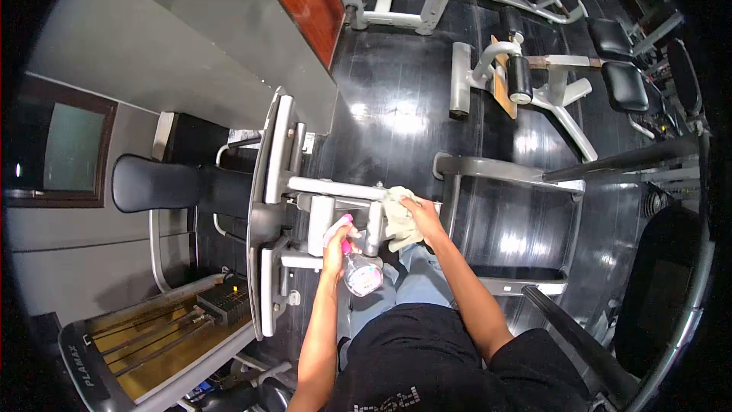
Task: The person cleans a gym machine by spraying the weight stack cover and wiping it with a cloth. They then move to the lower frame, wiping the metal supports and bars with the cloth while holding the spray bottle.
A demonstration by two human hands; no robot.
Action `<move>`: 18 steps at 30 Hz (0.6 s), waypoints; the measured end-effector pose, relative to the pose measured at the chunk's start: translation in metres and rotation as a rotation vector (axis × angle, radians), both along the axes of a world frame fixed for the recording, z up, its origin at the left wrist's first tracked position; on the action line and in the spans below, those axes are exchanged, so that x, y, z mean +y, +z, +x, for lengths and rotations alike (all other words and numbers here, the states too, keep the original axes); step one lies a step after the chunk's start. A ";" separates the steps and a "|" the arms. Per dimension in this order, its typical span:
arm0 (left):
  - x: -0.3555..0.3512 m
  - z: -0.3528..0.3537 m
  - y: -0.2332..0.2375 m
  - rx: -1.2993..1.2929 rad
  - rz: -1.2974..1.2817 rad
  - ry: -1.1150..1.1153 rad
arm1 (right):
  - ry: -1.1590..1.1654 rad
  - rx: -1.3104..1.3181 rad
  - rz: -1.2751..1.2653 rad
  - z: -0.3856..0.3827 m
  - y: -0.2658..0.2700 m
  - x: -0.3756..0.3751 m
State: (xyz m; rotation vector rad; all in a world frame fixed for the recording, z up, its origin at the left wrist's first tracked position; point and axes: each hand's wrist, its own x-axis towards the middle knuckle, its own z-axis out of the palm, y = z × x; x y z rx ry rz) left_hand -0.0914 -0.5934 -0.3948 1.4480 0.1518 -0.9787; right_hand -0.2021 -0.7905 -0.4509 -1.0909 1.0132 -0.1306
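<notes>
My left hand (335, 248) is wrapped round the neck of a clear spray bottle (361, 276) with a pink and white trigger head, its body tilted down to the right. My right hand (421, 214) presses a pale cloth (399, 223) against the end of a silver-grey machine bar (335, 188). Between the two hands stands a short grey upright cylinder (374, 227), part of the same machine frame. The fingertips of my right hand are partly hidden by the cloth.
A black padded bench (156, 183) stands at the left, beyond the machine's long upright frame. A weight-stack machine (221, 304) is at the lower left. More gym machines with black pads (625, 86) stand at the right. Dark shiny floor (389, 91) lies ahead.
</notes>
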 end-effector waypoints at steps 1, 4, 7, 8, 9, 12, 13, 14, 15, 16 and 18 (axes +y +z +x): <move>0.001 0.001 -0.001 0.002 -0.006 0.006 | -0.024 -0.085 0.115 -0.003 0.007 0.000; 0.007 0.003 -0.009 -0.007 0.012 -0.029 | -0.136 -0.110 0.110 0.000 -0.014 -0.013; 0.012 0.003 -0.012 -0.021 0.034 -0.058 | -0.162 -0.086 0.014 0.015 -0.046 -0.009; 0.013 0.001 -0.012 -0.020 0.053 -0.062 | -0.098 -0.057 -0.004 0.024 -0.069 -0.002; 0.014 -0.001 -0.011 -0.022 0.056 -0.070 | -0.034 -0.028 -0.022 0.033 -0.064 0.005; 0.017 -0.007 -0.010 -0.012 0.089 -0.085 | -0.068 0.065 -0.070 0.031 -0.039 0.019; 0.018 -0.007 -0.013 -0.011 0.088 -0.094 | -0.121 0.010 0.012 0.028 -0.032 0.019; 0.020 -0.008 -0.017 -0.006 0.081 -0.108 | -0.079 -0.021 -0.050 0.022 -0.034 0.018; 0.023 -0.010 -0.021 0.001 0.075 -0.122 | -0.085 -0.016 -0.050 0.015 -0.036 0.017; 0.026 -0.012 -0.025 0.000 0.098 -0.154 | -0.094 -0.128 0.110 0.007 -0.038 0.017; 0.025 -0.015 -0.024 0.000 0.114 -0.194 | -0.111 -0.242 0.261 -0.001 -0.020 0.015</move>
